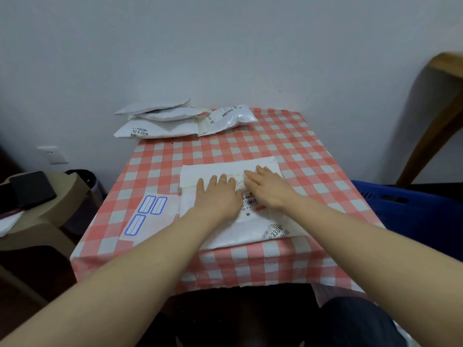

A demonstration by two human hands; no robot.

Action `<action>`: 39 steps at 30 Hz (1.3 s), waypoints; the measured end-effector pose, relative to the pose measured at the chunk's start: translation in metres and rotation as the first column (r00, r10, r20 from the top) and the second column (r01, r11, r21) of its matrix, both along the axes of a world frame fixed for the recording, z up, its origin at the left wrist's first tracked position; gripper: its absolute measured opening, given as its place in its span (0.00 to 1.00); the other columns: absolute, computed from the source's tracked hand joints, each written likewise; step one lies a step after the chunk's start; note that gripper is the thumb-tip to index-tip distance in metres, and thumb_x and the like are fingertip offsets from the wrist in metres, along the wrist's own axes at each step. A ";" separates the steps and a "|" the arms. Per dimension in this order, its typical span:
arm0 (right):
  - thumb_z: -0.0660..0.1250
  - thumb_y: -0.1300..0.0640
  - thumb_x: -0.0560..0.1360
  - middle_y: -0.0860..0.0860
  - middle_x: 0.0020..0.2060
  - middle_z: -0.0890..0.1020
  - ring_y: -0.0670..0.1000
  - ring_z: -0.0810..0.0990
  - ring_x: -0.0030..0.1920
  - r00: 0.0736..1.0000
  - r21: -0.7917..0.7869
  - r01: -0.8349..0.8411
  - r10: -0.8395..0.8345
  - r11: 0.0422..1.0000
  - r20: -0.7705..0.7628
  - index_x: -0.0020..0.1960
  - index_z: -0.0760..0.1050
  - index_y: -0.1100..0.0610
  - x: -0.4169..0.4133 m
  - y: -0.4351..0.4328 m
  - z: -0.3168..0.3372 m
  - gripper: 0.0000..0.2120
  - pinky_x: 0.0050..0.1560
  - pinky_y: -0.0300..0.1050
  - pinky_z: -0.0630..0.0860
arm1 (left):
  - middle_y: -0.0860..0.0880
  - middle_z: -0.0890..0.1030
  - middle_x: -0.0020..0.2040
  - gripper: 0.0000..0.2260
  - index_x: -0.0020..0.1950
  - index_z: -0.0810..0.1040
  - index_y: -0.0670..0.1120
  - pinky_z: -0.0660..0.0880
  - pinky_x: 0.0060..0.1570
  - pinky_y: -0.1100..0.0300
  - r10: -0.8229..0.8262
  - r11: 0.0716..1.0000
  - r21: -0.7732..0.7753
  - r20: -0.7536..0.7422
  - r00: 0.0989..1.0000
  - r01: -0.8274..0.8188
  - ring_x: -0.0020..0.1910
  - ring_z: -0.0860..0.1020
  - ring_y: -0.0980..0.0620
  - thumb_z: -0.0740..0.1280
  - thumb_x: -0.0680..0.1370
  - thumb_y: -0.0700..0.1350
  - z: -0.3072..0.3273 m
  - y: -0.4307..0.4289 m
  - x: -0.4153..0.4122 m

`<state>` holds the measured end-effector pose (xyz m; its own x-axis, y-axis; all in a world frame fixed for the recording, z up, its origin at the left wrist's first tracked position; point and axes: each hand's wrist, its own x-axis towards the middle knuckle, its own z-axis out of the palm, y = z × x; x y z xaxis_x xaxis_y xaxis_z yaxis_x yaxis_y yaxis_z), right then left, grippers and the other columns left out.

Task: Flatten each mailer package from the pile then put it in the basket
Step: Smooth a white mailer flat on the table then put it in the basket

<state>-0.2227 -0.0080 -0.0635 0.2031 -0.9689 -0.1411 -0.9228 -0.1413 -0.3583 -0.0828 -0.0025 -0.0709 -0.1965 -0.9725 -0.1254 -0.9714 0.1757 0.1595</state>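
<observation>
A white mailer package (208, 171) with printed labels lies flat in the middle of the checkered table (288, 146). My left hand (218, 195) presses on it with straight fingers, palm down. Beside it my right hand (268, 185) also presses flat on the same mailer, fingers pointing away from me. A pile of several white mailers (160, 121) sits at the table's far left corner, with one more mailer (228, 118) leaning against it. A blue basket (400, 204) stands at the right of the table, partly cut off by my right arm.
A white sheet with blue label frames (147, 216) lies on the table's left front. A beige stool (37, 209) with a black object stands at the left. A wooden chair frame (438, 116) rises at the right. A wall is close behind the table.
</observation>
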 end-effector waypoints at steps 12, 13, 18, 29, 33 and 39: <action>0.39 0.42 0.82 0.48 0.75 0.33 0.48 0.31 0.75 0.984 -0.008 -0.018 0.016 1.000 -0.176 0.76 0.35 0.44 -0.001 0.026 -0.039 0.26 0.72 0.58 0.32 | 0.53 0.37 0.77 0.24 0.78 0.40 0.54 0.37 0.72 0.40 0.029 0.999 0.024 -0.064 0.998 -0.027 0.76 0.36 0.51 0.41 0.83 0.55 -0.030 0.027 0.001; 0.40 0.42 0.82 0.48 0.76 0.34 0.48 0.32 0.75 0.986 -0.003 -0.017 0.017 1.000 -0.168 0.77 0.36 0.44 -0.001 0.026 -0.039 0.26 0.72 0.58 0.32 | 0.53 0.38 0.78 0.24 0.78 0.41 0.54 0.38 0.72 0.40 0.030 0.999 0.026 -0.067 0.997 -0.029 0.76 0.37 0.51 0.42 0.83 0.55 -0.031 0.027 0.001; 0.42 0.43 0.82 0.48 0.77 0.42 0.48 0.39 0.77 0.992 0.004 -0.007 0.008 1.000 -0.125 0.78 0.43 0.45 -0.001 0.021 -0.035 0.25 0.74 0.56 0.36 | 0.53 0.42 0.78 0.23 0.78 0.45 0.53 0.40 0.72 0.40 0.032 0.998 0.060 -0.087 0.996 -0.027 0.77 0.41 0.50 0.44 0.83 0.54 -0.024 0.023 0.000; 0.46 0.45 0.82 0.52 0.73 0.62 0.54 0.58 0.73 0.995 -0.135 0.063 -0.073 0.989 -0.074 0.75 0.58 0.48 -0.003 0.004 -0.007 0.23 0.72 0.55 0.49 | 0.46 0.65 0.73 0.22 0.74 0.61 0.49 0.41 0.74 0.45 0.022 0.986 -0.163 -0.016 1.000 -0.024 0.72 0.62 0.45 0.54 0.81 0.53 -0.002 -0.003 0.007; 0.43 0.39 0.80 0.52 0.77 0.40 0.57 0.37 0.76 0.992 -0.003 0.033 -0.033 0.999 -0.123 0.77 0.42 0.41 -0.003 -0.013 -0.011 0.27 0.73 0.58 0.36 | 0.43 0.39 0.78 0.28 0.78 0.42 0.57 0.34 0.72 0.46 0.016 1.000 0.021 0.079 0.997 -0.018 0.76 0.39 0.42 0.45 0.80 0.63 -0.005 -0.020 0.018; 0.42 0.36 0.79 0.50 0.78 0.44 0.58 0.41 0.77 0.984 0.013 0.027 -0.024 1.000 -0.176 0.76 0.45 0.40 -0.001 -0.027 -0.025 0.27 0.73 0.60 0.40 | 0.44 0.41 0.78 0.28 0.77 0.42 0.60 0.39 0.74 0.48 0.012 0.994 0.105 0.031 0.999 -0.016 0.77 0.41 0.43 0.43 0.79 0.66 -0.020 -0.031 0.023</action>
<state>-0.2233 -0.0351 -0.0887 0.1495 -0.9710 -0.1868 -0.9748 -0.1131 -0.1923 -0.0601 -0.0331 -0.0905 -0.1774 -0.9562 -0.2330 -0.9784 0.1458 0.1467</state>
